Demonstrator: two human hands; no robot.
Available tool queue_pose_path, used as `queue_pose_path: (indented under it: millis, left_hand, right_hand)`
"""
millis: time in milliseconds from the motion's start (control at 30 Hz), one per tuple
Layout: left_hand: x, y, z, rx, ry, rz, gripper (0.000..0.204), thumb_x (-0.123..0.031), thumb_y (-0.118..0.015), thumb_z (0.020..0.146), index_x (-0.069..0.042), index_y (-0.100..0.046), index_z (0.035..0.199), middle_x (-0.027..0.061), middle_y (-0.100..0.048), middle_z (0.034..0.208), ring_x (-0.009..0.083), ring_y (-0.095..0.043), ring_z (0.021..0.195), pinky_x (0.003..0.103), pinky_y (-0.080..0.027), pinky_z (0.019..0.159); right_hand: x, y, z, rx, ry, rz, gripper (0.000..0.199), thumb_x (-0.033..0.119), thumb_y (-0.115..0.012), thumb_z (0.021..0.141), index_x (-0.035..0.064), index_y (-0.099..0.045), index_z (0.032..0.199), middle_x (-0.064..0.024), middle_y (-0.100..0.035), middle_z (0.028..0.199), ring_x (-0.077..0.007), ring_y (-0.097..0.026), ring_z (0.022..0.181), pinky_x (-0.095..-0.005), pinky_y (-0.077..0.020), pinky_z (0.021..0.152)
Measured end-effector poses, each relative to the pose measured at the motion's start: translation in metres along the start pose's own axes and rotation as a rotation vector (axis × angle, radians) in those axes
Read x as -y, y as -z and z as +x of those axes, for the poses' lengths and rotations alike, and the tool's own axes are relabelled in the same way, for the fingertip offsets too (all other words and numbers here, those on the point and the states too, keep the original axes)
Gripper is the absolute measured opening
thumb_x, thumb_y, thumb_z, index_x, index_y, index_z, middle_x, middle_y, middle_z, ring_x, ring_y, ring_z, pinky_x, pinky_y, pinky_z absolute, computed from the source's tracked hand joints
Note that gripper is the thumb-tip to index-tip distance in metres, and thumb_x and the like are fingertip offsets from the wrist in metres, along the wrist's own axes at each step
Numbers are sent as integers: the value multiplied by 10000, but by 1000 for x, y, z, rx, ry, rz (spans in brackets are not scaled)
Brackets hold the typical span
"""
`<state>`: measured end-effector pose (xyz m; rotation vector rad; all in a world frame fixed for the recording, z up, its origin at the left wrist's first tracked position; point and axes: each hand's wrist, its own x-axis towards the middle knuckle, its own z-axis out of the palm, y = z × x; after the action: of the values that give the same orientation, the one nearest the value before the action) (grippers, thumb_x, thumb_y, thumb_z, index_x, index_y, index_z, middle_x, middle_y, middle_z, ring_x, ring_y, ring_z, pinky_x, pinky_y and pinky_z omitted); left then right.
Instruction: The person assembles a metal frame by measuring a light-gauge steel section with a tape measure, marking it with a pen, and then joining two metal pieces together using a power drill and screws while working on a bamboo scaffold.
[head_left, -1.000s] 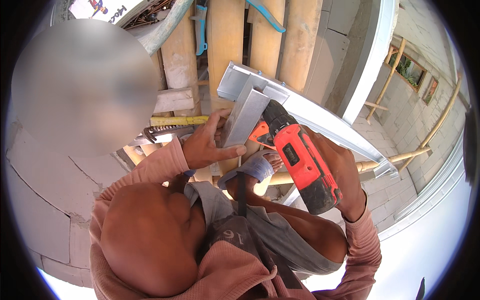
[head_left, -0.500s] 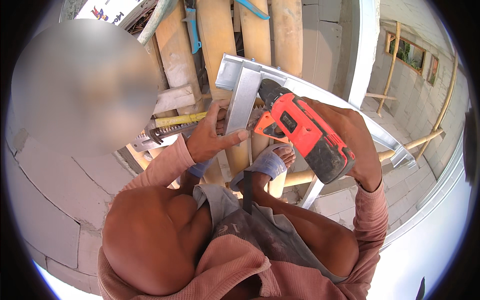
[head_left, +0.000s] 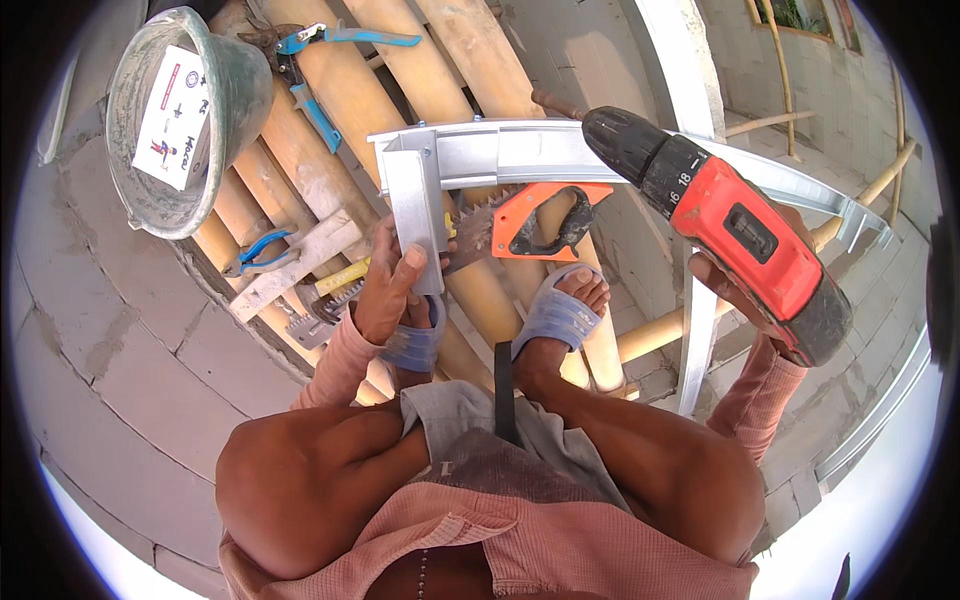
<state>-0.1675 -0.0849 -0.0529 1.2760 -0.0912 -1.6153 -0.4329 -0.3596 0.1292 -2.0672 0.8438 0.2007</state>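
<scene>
My left hand [head_left: 388,285] is closed round the near end of a short silver metal channel [head_left: 414,215]. That piece meets a long metal channel [head_left: 560,152] at its left end, with small screw heads at the corner. In my right hand [head_left: 745,290] is a red and black cordless drill [head_left: 745,228], raised to the right of the joint. Its chuck points to the upper left, and the bit is apart from the corner. A handsaw [head_left: 510,225] with an orange and black handle lies between my hands, its blade partly hidden behind the short channel.
Bamboo poles [head_left: 490,300] form the platform under my sandalled feet. At the left stand a green bucket [head_left: 215,190] and blue-handled pliers [head_left: 262,250] beside a wood offcut [head_left: 305,262]. Blue-handled snips [head_left: 315,110] lie farther up. A yellow-handled tool [head_left: 343,276] is near my left hand.
The drill has come away from the short channel, rightward and up. My left hand still holds that channel. The view has shifted, and the bucket and pliers now show.
</scene>
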Motion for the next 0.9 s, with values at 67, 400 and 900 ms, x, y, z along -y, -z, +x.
queue_pose_path:
  millis: [67, 400, 900]
  left_hand:
    - [-8, -2, -1, 0, 28, 80, 792, -421, -715, 964, 8, -294, 1480, 186, -587, 1302, 275, -653, 1178, 394, -510, 1013]
    - [-20, -14, -9, -73, -12, 304, 780, -514, -617, 1005, 16, -354, 1514, 180, -588, 1326, 251, -591, 1210, 389, -475, 1035]
    - [-187, 63, -88, -342, -403, 792, 387, -350, -591, 1055, 7, -717, 972, 146, -699, 863, 262, -665, 732, 382, -502, 685]
  right_hand:
    - [-30, -24, -27, -80, -21, 72, 432, 72, -793, 831, 64, -685, 1250, -54, -756, 1016, -195, -727, 895, -305, -555, 741]
    - [-37, -74, -32, -76, -515, 830, 490, 104, -794, 849, -32, -633, 1291, 8, -615, 746, -65, -566, 543, -226, -432, 465]
    - [1, -84, -22, -317, -422, 818, 540, 143, -792, 796, -53, -625, 1271, -39, -652, 800, -124, -631, 645, -285, -528, 607]
